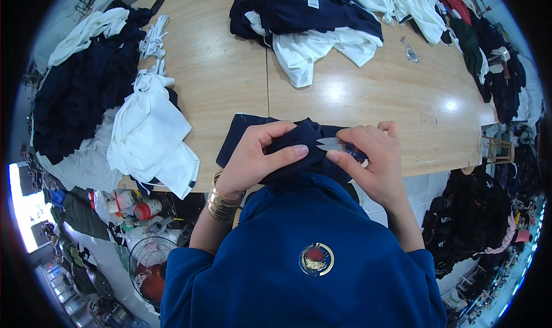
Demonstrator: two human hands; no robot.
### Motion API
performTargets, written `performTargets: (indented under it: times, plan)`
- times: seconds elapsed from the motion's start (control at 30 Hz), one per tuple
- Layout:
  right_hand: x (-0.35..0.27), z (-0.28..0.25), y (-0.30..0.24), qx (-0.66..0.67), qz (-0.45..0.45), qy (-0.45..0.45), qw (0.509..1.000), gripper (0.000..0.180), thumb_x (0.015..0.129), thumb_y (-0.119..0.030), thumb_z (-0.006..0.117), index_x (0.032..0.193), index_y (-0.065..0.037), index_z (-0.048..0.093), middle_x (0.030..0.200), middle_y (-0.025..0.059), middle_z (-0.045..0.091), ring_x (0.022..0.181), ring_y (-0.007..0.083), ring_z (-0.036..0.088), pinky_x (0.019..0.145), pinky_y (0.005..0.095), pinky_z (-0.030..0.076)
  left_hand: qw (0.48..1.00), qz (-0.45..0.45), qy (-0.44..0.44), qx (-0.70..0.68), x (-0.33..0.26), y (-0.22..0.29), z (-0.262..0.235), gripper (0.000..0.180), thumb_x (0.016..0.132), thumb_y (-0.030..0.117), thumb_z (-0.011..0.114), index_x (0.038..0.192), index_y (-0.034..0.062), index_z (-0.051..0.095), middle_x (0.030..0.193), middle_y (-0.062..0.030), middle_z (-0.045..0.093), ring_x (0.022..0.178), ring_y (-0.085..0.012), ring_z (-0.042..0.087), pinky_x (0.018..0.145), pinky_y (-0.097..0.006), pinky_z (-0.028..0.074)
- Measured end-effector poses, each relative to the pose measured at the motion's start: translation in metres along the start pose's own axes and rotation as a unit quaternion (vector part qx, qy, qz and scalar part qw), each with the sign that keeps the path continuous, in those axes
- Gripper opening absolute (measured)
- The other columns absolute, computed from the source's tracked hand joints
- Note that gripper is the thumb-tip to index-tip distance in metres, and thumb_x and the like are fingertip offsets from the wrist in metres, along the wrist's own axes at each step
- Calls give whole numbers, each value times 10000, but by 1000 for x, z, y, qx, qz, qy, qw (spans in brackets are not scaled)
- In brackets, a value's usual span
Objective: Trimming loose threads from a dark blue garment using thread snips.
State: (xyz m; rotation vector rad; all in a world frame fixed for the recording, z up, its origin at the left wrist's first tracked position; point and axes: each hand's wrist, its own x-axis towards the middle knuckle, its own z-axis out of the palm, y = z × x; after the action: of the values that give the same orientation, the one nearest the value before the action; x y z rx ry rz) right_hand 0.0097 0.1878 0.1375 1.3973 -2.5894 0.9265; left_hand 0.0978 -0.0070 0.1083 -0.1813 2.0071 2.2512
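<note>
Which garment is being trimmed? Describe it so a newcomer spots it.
On the wooden table, look at the near edge. The navy garment lies there alone, pinched by the left hand while the right hand holds thread snips to it; other clothes lie in piles.

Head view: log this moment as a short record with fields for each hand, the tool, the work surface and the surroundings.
left hand: left hand pinches a fold of the navy garment
right hand: right hand holds small thread snips, blades pointing at the fold
surface: wooden table
piles: white garments at left; navy and white heap at far side
below table: fan on floor
</note>
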Motion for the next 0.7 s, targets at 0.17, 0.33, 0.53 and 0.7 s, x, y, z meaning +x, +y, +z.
performTargets:
  times: [0.17,0.33,0.53,0.7]
  plan:
    - [-7,8,-2,264,173,-78,946,233,785,-286,628,818,-57,603,664,21,559,579,113,454,665,262,311,999,14,13,-31,-2,2,1,314,785,233,645,1000,5,616,848,-57,635,718,-77,563,653,-187,440]
    - [-7,14,-1,510,241,-104,819,192,807,-215,609,817,-23,597,699,16,553,653,83,469,614,209,347,999,18,-2,-33,-1,4,1,309,788,225,643,1006,8,615,856,-57,634,726,-80,564,656,-190,441]
    - [-7,13,-4,492,241,-85,832,184,801,-199,612,833,-19,597,726,18,559,677,86,481,626,211,352,999,21,5,-27,-2,6,1,312,783,218,649,1013,10,613,863,-59,634,737,-83,564,668,-194,445]
    - [-12,16,0,370,184,-33,910,199,775,-233,635,826,-44,601,680,17,571,606,115,486,691,259,320,999,22,5,-39,0,6,3,306,778,211,654,1006,10,616,866,-61,635,743,-88,568,675,-198,446]
